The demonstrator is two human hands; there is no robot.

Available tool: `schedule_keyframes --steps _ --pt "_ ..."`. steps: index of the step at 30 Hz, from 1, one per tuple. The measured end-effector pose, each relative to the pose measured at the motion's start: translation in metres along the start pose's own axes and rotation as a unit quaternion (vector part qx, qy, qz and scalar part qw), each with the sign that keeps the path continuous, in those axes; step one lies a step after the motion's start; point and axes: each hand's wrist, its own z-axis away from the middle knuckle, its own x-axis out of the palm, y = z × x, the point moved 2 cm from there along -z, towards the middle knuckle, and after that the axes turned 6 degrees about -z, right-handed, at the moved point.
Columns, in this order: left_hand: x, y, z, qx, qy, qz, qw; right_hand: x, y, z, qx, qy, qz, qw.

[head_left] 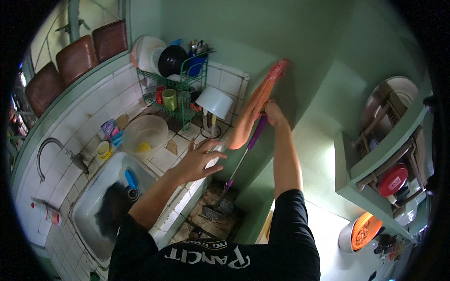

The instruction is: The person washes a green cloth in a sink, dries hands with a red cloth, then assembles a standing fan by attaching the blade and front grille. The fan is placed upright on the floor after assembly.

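Observation:
My right hand [273, 112] is closed round the top of a mop's purple handle [257, 133]. The mop's metal pole slants down to a grey head, dim and partly blurred, on the dirty floor beside the counter. An orange cloth [251, 114] hangs along the green wall, right beside my right hand; I cannot tell if the fingers touch it. My left hand [202, 158] holds nothing. Its fingers are spread in the air over the tiled counter's edge, near an upturned white pot [214, 102].
Left of me is a white sink [89, 220] with a blue brush [131, 179] in it. Behind it stand a translucent basin [145, 131] and a green dish rack [183, 86]. A shelf [344, 173] juts out at right, above a strainer [365, 229] in a pot.

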Motion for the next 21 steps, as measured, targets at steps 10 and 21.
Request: schedule_keyframes --steps 10,21 --pt "0.099 -0.039 -0.182 0.011 -0.102 0.745 0.659 0.047 0.042 0.099 -0.063 -0.175 -0.310 0.932" --pt "0.131 -0.008 -0.214 0.017 0.164 0.648 0.743 0.036 0.048 0.075 -0.219 0.298 -0.151 0.917"
